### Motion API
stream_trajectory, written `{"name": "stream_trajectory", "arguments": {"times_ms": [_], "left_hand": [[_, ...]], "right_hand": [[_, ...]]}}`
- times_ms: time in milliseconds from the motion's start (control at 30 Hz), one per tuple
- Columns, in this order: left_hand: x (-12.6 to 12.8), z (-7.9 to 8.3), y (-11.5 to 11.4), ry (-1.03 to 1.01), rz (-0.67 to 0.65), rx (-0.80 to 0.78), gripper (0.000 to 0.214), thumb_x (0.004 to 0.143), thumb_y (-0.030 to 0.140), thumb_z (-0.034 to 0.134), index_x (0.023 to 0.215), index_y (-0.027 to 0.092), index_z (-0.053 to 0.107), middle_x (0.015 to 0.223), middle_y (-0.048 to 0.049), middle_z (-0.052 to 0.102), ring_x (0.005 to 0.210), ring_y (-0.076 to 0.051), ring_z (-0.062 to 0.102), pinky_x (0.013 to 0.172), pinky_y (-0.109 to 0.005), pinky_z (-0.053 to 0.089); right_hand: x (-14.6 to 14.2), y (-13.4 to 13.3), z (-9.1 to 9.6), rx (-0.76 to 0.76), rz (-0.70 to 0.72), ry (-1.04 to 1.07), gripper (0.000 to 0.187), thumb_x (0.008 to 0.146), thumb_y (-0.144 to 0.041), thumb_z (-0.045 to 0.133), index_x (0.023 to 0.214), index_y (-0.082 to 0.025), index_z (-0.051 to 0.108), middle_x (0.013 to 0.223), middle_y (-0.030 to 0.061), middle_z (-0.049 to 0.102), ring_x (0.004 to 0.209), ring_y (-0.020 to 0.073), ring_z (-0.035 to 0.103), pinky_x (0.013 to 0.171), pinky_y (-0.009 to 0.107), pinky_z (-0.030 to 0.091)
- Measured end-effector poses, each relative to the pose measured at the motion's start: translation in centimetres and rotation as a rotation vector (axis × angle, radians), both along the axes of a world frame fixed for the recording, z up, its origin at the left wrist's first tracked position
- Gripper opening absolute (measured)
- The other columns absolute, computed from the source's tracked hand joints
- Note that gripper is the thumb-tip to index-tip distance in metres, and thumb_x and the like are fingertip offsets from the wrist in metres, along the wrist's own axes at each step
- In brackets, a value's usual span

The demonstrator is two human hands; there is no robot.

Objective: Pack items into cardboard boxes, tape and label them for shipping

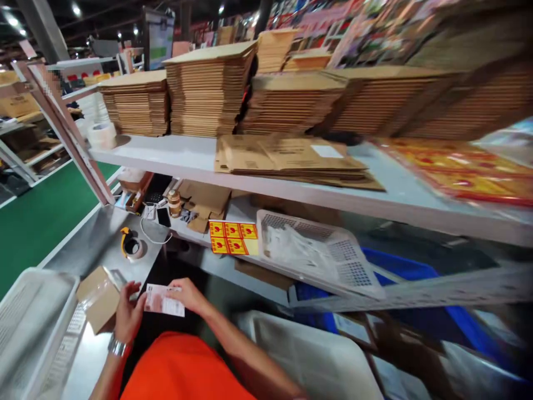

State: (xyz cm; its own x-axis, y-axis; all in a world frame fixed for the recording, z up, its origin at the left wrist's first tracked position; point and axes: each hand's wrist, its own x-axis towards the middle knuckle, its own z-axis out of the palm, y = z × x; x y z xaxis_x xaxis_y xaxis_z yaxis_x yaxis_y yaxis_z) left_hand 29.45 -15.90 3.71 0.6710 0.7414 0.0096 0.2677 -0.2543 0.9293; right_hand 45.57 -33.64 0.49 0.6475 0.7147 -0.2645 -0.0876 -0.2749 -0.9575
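In the head view, a dim hall with ceiling lights and a green floor [31,225] surrounds a grey metal desk [94,236] and a long white shelf [187,149].

The bare right hand [189,295] has its grip closed on a white rectangular printed paper label [169,306], fingers on its upper right part. The label lies between the two grips, its left end at the thumb of the bare left hand [129,315], which wears a silver wristwatch [117,345]. That left grip has its fingers partly spread; whether it pinches the label, I cannot tell.

Just left of the left grip sits a brown cardboard box [97,300] with shiny clear tape across it; whether they touch is unclear. Farther left is a white plastic crate [70,289]. Ahead of the left grip, on the desk, lies a black-and-yellow tape dispenser [126,242]. Beyond the right grip, ahead and to the right, are a red-and-yellow sticker sheet [227,236] and a white perforated plastic basket [353,264]. Tall stacks of flat brown cardboard [200,94] stand above, on the shelf.
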Motion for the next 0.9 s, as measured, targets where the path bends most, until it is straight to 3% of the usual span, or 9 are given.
{"name": "stream_trajectory", "arguments": {"times_ms": [67,100,200,267,333,433,600,733,900], "left_hand": [[0.9,0.7,-1.1,0.022,-0.117,0.062,0.063,0.073,0.064,0.086,0.12,0.023,0.074,0.131,-0.0204,0.081,0.123,-0.038,0.078,0.1,-0.05,0.065],[1.3,0.9,-1.7,0.071,-0.21,0.087,0.057,0.07,0.061,0.088,0.11,0.023,0.077,0.124,-0.0182,0.083,0.118,-0.038,0.079,0.101,-0.049,0.064],[2.1,1.0,-3.1,0.338,-0.494,0.047,0.045,0.068,0.063,0.09,0.065,0.023,0.069,0.07,-0.0075,0.074,0.074,-0.029,0.074,0.078,-0.04,0.061],[2.3,0.7,-4.2,0.442,-0.55,-0.062,0.057,0.07,0.069,0.088,0.051,0.023,0.06,0.05,-0.0034,0.059,0.055,-0.023,0.061,0.061,-0.035,0.053],[2.5,0.4,-5.5,0.388,-0.465,-0.194,0.06,0.068,0.075,0.087,0.054,0.02,0.066,0.052,-0.005,0.062,0.054,-0.022,0.06,0.055,-0.033,0.049],[2.7,0.4,-7.3,0.235,-0.203,-0.379,0.066,0.062,0.079,0.091,0.073,0.014,0.081,0.067,-0.0091,0.076,0.061,-0.023,0.067,0.058,-0.033,0.056],[2.7,0.8,-9.6,0.104,0.089,-0.427,0.07,0.06,0.074,0.095,0.085,0.009,0.086,0.075,-0.0134,0.082,0.063,-0.023,0.071,0.06,-0.034,0.061],[2.2,0.8,-11.1,0.075,0.169,-0.374,0.066,0.065,0.073,0.092,0.084,0.01,0.086,0.079,-0.0155,0.084,0.068,-0.027,0.076,0.062,-0.036,0.062],[1.6,0.9,-13.1,0.062,0.218,-0.325,0.061,0.067,0.071,0.089,0.081,0.012,0.086,0.078,-0.0161,0.084,0.07,-0.029,0.078,0.065,-0.036,0.063]], "right_hand": [[0.9,-1.1,0.6,0.005,0.167,-0.072,0.022,0.076,-0.041,0.085,0.079,-0.02,0.088,0.07,0.0011,0.076,0.069,0.0185,0.063,0.067,0.03,0.043],[1.3,-1.5,0.9,0.018,0.249,-0.109,0.022,0.077,-0.042,0.084,0.08,-0.02,0.09,0.071,0.0012,0.078,0.07,0.0188,0.064,0.067,0.029,0.043],[2.4,-2.3,1.8,0.043,0.403,-0.145,0.026,0.077,-0.044,0.087,0.085,-0.02,0.092,0.074,0.0016,0.08,0.069,0.0187,0.065,0.066,0.03,0.042],[3.0,-2.6,2.1,0.068,0.316,-0.106,0.031,0.074,-0.046,0.089,0.09,-0.019,0.091,0.076,0.0025,0.08,0.069,0.0181,0.065,0.065,0.029,0.043],[3.5,-3.0,2.0,0.121,0.061,-0.028,0.042,0.077,-0.053,0.086,0.1,-0.018,0.089,0.081,0.0038,0.08,0.071,0.0179,0.065,0.066,0.029,0.046],[3.1,-4.1,1.4,0.167,-0.27,0.116,0.057,0.082,-0.067,0.076,0.11,-0.018,0.083,0.088,0.0061,0.079,0.07,0.017,0.064,0.061,0.029,0.049],[-1.0,-7.2,0.7,0.143,-0.06,0.346,0.051,0.083,-0.067,0.078,0.099,-0.019,0.081,0.093,0.0059,0.077,0.068,0.0139,0.06,0.054,0.025,0.045],[-4.1,-9.1,0.3,0.152,0.001,0.438,0.049,0.084,-0.068,0.078,0.09,-0.019,0.08,0.083,0.0022,0.072,0.065,0.0121,0.057,0.054,0.024,0.044],[-5.0,-10.4,-0.1,0.126,0.025,0.416,0.045,0.08,-0.063,0.083,0.089,-0.019,0.079,0.075,-0.0017,0.069,0.059,0.0105,0.052,0.051,0.024,0.042]]}}
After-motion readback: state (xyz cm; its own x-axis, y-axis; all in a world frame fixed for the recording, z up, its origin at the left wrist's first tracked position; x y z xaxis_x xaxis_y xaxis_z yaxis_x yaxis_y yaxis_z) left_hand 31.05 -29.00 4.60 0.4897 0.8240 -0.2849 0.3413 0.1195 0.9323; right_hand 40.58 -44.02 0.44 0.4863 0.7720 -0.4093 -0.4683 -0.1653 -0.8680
